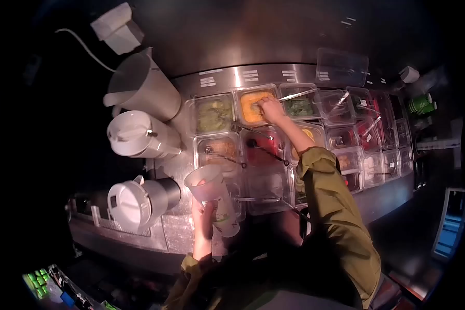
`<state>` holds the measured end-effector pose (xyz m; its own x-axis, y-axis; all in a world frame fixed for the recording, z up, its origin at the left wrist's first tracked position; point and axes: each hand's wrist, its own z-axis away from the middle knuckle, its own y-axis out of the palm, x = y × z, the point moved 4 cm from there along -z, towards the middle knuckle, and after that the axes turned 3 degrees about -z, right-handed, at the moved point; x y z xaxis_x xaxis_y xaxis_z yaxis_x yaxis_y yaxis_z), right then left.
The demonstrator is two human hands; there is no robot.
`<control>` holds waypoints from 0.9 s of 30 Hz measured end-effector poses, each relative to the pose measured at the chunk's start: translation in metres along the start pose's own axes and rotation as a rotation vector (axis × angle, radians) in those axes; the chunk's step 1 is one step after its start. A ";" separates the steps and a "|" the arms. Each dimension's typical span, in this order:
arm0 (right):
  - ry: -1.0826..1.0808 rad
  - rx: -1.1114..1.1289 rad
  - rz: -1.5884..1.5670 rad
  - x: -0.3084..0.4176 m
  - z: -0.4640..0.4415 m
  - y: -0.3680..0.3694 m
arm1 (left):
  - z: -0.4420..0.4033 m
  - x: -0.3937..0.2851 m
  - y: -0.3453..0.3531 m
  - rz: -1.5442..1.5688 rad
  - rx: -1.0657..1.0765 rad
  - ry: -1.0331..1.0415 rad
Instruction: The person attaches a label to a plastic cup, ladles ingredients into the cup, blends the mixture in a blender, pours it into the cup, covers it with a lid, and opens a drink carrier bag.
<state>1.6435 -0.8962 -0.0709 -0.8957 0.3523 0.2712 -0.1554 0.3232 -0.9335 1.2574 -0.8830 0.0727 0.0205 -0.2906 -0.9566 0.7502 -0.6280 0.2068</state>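
Grips a tilted clear cup (223,211) with the left hand (205,219), in the lower part of the frame left of centre, fingers wrapped round its side, mouth angled to the upper left. Reaches with the right hand (270,109) across the tubs to an orange-filled tub (252,118) at upper centre, fingers bent down at the orange contents; cannot tell from here whether closed on anything. Has a green-filled tub (212,116) just to the left of that one and a leafy-green tub (300,108) just to its right, with metal tongs (298,94) lying across the latter. Has a red-filled tub (261,150) below, near the centre. At left, has a tall pitcher (152,88) above two white-lidded jugs (132,133), all beside the tubs on a steel counter (178,232).
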 end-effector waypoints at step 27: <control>0.061 0.216 0.276 -0.132 0.037 -0.069 | -0.027 0.062 0.008 0.100 0.016 -0.192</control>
<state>1.7565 -0.9974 -0.0509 -0.8905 0.4548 0.0090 -0.0013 0.0173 -0.9998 1.2824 -0.8868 0.0093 -0.0332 -0.4829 -0.8751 0.7404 -0.6000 0.3031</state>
